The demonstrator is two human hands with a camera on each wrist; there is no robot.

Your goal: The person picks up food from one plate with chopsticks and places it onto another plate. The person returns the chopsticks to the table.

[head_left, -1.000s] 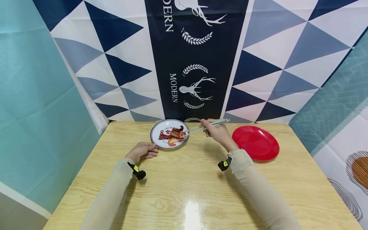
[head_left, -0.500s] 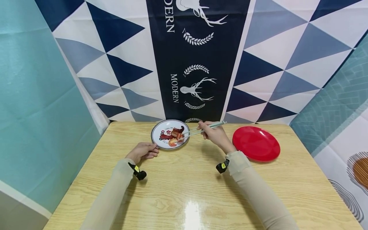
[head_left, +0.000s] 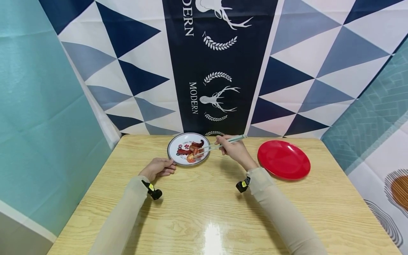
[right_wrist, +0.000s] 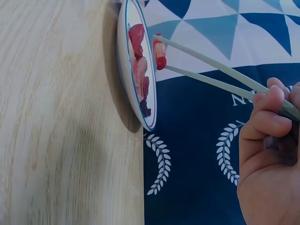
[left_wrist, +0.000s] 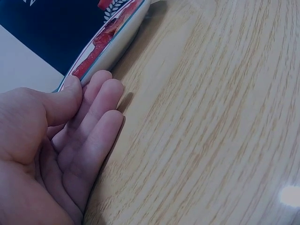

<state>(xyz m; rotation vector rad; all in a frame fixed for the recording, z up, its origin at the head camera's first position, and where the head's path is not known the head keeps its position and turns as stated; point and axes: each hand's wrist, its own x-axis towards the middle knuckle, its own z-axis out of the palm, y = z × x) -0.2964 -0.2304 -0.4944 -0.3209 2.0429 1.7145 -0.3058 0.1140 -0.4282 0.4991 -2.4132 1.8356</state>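
In the head view, a small white plate with a dark rim bears several red and brown food pieces. My left hand pinches the plate's near-left rim, thumb on top and fingers by the underside. Pale green chopsticks are gripped by my right hand, their tips over the plate. Between the tips is an orange-and-white shrimp piece, which the right wrist view shows just above the plate. Whether it touches the other pieces I cannot tell.
To the right of my right forearm, a red oval plate lies on the wooden table. A patterned cloth hangs directly behind the table's far edge, and a teal cloth stands on the left.
My right hand and the chopsticks have shifted slightly left. The shrimp piece has turned between the chopstick tips and looks shorter in the head view. My left hand has stayed at the rim.
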